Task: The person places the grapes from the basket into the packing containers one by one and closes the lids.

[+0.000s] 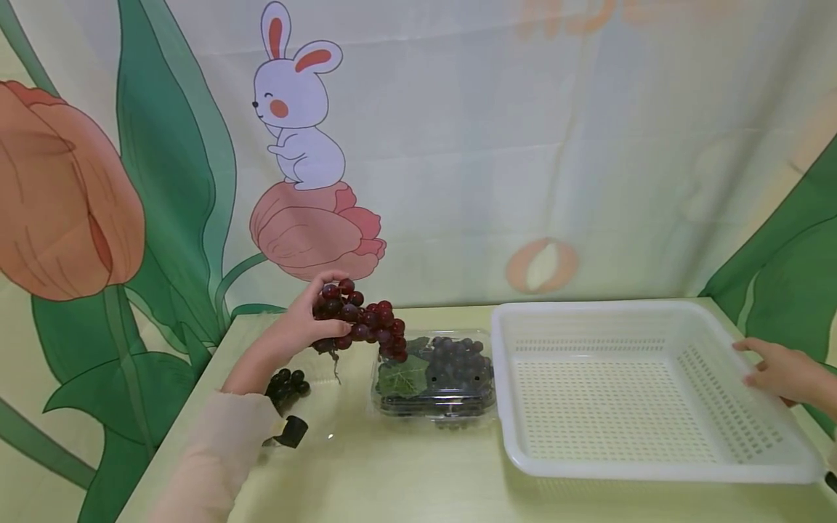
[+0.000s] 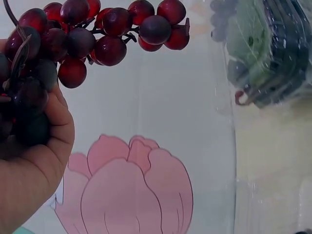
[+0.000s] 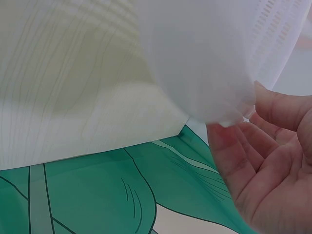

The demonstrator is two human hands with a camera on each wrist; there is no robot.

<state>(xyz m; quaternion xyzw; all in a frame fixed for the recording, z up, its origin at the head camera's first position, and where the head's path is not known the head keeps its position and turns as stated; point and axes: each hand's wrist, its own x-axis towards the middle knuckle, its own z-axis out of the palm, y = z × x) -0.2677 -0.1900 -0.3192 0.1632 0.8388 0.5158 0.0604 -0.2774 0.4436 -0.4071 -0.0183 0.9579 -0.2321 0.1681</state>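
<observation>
My left hand [image 1: 312, 319] holds a bunch of red grapes [image 1: 373, 325] above the table, left of a clear plastic box. In the left wrist view the fingers curl round part of the bunch [image 2: 114, 36], and the rest sticks out past the hand. The lidded clear box [image 1: 434, 398] contains dark grapes [image 1: 458, 363] and a green leaf [image 1: 402, 377]. At the right, my right hand [image 1: 787, 372] pinches the rim of a white perforated plastic basket [image 1: 598, 471]. The right wrist view shows thumb and fingers gripping the basket's edge [image 3: 204, 92]. Nothing lies inside the basket.
A small bunch of dark grapes [image 1: 284, 385] lies on the table [image 1: 392, 479] beneath the left forearm. A black strap-like piece [image 1: 292, 431] shows at the left wrist. Behind the table hangs a cloth [image 1: 445, 181] printed with tulips and a rabbit.
</observation>
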